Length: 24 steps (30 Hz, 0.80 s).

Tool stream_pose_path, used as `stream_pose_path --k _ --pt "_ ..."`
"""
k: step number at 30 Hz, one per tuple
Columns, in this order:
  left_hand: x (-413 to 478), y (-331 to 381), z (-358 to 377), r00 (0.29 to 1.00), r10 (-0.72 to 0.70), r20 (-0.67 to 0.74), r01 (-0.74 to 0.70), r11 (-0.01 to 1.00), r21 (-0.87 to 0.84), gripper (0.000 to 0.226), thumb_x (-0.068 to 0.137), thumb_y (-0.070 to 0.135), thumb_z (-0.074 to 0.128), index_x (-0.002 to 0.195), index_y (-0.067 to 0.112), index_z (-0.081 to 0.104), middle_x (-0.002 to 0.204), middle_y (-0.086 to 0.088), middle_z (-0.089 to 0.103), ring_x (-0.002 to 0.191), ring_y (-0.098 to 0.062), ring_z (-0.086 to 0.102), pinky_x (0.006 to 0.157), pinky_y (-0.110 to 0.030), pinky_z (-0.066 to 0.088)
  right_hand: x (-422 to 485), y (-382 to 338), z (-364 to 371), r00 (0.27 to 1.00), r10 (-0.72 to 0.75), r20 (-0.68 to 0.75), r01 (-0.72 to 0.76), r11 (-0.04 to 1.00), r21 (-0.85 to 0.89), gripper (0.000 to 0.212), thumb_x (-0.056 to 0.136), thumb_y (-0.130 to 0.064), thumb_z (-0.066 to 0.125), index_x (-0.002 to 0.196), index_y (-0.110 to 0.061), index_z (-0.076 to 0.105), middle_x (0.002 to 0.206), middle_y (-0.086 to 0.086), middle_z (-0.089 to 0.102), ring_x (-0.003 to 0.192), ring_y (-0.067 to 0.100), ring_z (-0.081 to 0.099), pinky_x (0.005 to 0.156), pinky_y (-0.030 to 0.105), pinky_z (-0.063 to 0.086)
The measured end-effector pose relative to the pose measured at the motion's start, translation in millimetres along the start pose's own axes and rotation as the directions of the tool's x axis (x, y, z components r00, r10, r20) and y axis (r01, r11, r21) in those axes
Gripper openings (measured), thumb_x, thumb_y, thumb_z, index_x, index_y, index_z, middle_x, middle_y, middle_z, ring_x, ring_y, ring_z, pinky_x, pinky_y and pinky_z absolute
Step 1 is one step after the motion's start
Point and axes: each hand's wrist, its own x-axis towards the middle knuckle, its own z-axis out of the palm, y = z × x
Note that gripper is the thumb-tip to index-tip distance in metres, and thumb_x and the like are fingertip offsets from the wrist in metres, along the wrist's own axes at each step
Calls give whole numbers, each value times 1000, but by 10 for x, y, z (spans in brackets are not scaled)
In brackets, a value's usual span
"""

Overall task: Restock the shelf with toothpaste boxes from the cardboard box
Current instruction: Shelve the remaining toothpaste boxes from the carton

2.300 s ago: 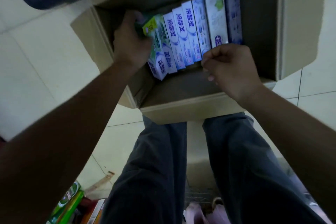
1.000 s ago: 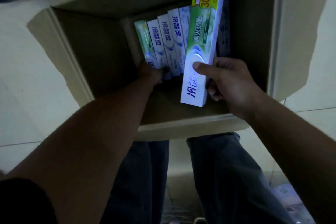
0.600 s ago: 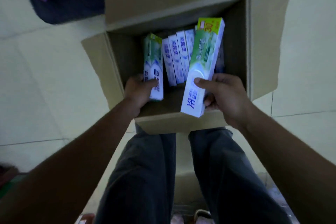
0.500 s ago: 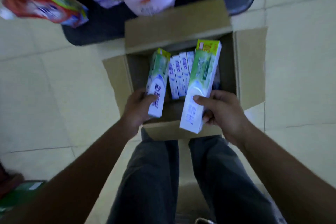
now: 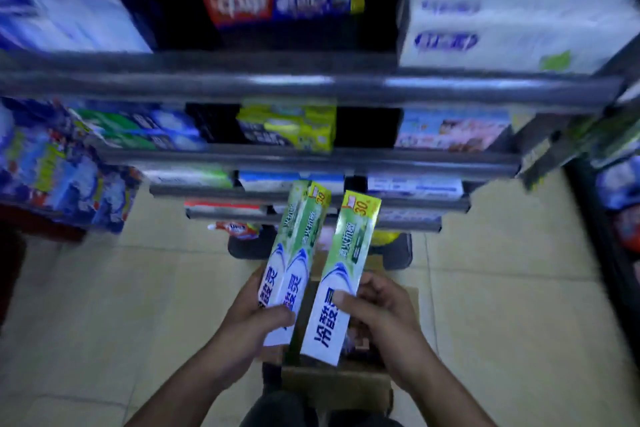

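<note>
My left hand (image 5: 251, 314) grips two green-and-white toothpaste boxes (image 5: 292, 253) side by side at their lower end. My right hand (image 5: 379, 307) holds another green-and-white toothpaste box (image 5: 343, 274) with a yellow "30" corner. Both sets of boxes are raised upright in front of the shelf. The cardboard box (image 5: 337, 380) sits on the floor below my hands, mostly hidden by them. The tiered shelf (image 5: 311, 158) with grey rails fills the upper half of the view and carries rows of packaged goods.
A dark basket (image 5: 398, 253) with products stands on the floor behind the cardboard box. Stacked blue packages (image 5: 65, 170) sit at the left. White packs (image 5: 512, 7) fill the top right shelf. Tiled floor (image 5: 502, 305) spreads on both sides.
Both hands have lifted the toothpaste boxes out of the cardboard box, and my view has swung up from the box to the shelf.
</note>
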Motion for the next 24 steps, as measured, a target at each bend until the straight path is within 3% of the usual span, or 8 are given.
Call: stream_pose_path --k 4,7,9,13,15,19,22,24 --pt "-517 717 132 993 116 24 -116 993 -7 56 67 25 87 121 30 73 124 -10 74 111 -31 72 80 -38 61 -419 -674 223 983 -165 83 170 984 -48 44 65 -43 93 98 -19 76 94 20 76 68 34 63 50 33 49" --pt "-873 1056 196 977 206 -47 -206 978 -2 75 64 21 91 134 24 63 127 -5 73 114 -25 71 81 -32 59 -655 -1069 349 964 -236 124 243 969 -47 47 64 -48 93 97 -22 74 98 16 77 77 36 70 59 40 57" --pt "-1074 1235 229 954 276 -114 -276 961 9 84 58 22 94 134 15 59 121 -10 75 107 -27 72 81 -39 58 -793 -1332 445 942 -301 146 311 949 -50 51 60 -51 94 97 -22 73 95 16 77 78 36 70 60 39 55" --pt "-1359 1557 300 892 420 -165 -427 904 -11 75 64 11 89 132 2 58 123 -21 72 115 -43 67 103 -60 50 -1017 -1769 624 879 -458 134 454 889 62 40 67 -30 90 98 -14 71 87 29 67 74 40 68 63 49 54" --pt "-1454 1724 354 852 490 -184 -504 863 -31 77 64 12 90 134 6 57 129 -18 70 119 -39 67 103 -56 52 -1116 -1952 720 847 -514 134 502 857 117 24 72 -21 89 87 -20 70 79 18 71 71 40 69 65 50 59" --pt "-1596 2000 495 768 591 -248 -624 777 -79 62 64 18 88 124 18 71 123 -13 74 110 -29 71 81 -35 60 -1294 -2228 866 805 -537 250 489 841 230 41 78 -16 87 94 11 61 82 25 69 72 35 66 67 39 59" --pt "-1642 2136 486 713 607 -352 -681 719 -139 48 63 7 82 110 16 76 110 -16 77 91 -28 75 69 -31 61 -1389 -2361 940 774 -543 327 505 840 200 39 67 -28 91 84 2 74 87 25 72 79 36 66 75 37 59" --pt "-1700 2231 408 694 616 -374 -704 689 -172 54 60 5 83 113 12 74 108 -16 77 89 -28 76 66 -30 60 -1410 -2459 983 762 -554 336 514 833 206 52 66 -29 92 101 4 73 103 28 73 87 38 69 75 37 60"
